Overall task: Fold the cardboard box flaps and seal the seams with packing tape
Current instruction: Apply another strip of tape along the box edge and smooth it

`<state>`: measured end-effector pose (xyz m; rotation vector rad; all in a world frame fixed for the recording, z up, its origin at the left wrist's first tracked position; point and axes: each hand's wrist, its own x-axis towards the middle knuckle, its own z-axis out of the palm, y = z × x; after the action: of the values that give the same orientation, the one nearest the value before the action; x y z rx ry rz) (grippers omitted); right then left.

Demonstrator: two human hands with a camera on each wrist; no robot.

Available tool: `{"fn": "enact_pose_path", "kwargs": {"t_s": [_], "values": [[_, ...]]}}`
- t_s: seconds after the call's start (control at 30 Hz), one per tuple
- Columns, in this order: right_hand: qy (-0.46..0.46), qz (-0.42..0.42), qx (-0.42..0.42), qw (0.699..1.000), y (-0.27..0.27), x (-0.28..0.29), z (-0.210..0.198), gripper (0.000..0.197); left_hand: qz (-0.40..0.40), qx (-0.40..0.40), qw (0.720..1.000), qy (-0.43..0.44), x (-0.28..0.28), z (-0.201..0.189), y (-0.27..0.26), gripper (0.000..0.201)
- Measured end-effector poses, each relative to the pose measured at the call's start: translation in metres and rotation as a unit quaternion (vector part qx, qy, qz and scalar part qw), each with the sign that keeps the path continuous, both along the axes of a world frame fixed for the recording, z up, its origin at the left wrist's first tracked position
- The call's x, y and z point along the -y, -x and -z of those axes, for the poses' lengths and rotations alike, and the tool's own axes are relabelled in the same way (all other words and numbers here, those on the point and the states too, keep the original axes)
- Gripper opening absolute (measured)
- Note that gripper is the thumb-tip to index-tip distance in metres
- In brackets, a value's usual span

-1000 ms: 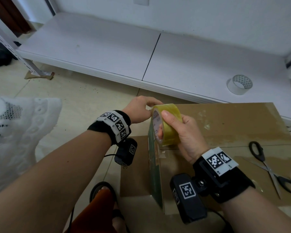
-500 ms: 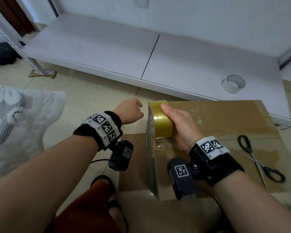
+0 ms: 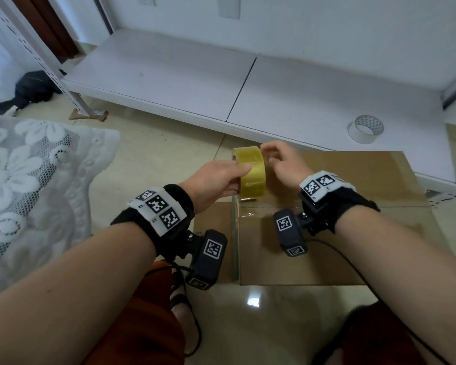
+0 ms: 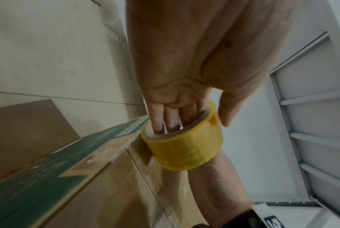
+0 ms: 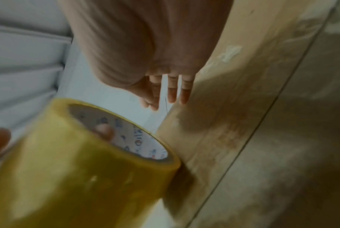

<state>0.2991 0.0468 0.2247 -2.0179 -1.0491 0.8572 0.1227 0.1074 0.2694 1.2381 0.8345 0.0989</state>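
Observation:
A yellow roll of packing tape [image 3: 251, 175] stands on edge at the left end of the closed cardboard box [image 3: 334, 180], over its taped centre seam. My left hand [image 3: 229, 177] grips the roll, fingers [image 4: 169, 121] pushed into the core and thumb on the outer face. In the left wrist view the roll [image 4: 184, 148] sits above the box's green side [image 4: 48, 166]. My right hand [image 3: 277, 162] hovers just right of the roll with loose fingers, holding nothing. The right wrist view shows its straight fingers [image 5: 172, 92] beyond the roll [image 5: 77, 162], above the box top [image 5: 262, 123].
The box lies on a tiled floor in front of a low white shelf [image 3: 169, 75]. A second, clear tape roll [image 3: 365, 128] sits on that shelf at the right. White lace fabric [image 3: 24, 180] lies at the left, with a black bag [image 3: 34, 88] behind it.
The tape roll has passed from my right hand to my left. The right hand has let go and opened beside it. The left hand, empty before, now grips the roll.

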Motion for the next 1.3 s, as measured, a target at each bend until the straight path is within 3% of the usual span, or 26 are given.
{"fn": "enact_pose_path", "kwargs": {"t_s": [0.07, 0.13, 0.4, 0.5, 0.77, 1.3], "values": [[0.009, -0.070, 0.040, 0.997, -0.002, -0.006, 0.006, 0.055, -0.002, 0.011, 1.000, 0.000, 0.002, 0.001, 0.002, 0.040], [0.000, -0.122, 0.035, 0.992, -0.001, -0.013, 0.009, 0.062, -0.001, 0.016, 1.000, 0.004, 0.003, 0.003, 0.004, 0.041], [0.081, -0.230, 0.153, 0.958, -0.010, -0.023, 0.018, 0.045, -0.002, 0.012, 1.000, -0.011, -0.002, 0.010, 0.011, 0.044], [0.080, -0.268, 0.210, 0.937, -0.010, -0.018, 0.017, 0.048, -0.005, 0.014, 1.000, -0.026, -0.001, 0.010, 0.011, 0.039], [0.067, -0.289, 0.216, 0.930, -0.002, -0.009, 0.014, 0.059, -0.029, 0.002, 0.998, -0.060, 0.005, 0.007, 0.007, 0.028], [0.080, -0.291, 0.206, 0.931, 0.000, -0.010, 0.018, 0.070, -0.025, -0.038, 0.996, -0.075, 0.004, 0.005, 0.010, 0.030]]}}
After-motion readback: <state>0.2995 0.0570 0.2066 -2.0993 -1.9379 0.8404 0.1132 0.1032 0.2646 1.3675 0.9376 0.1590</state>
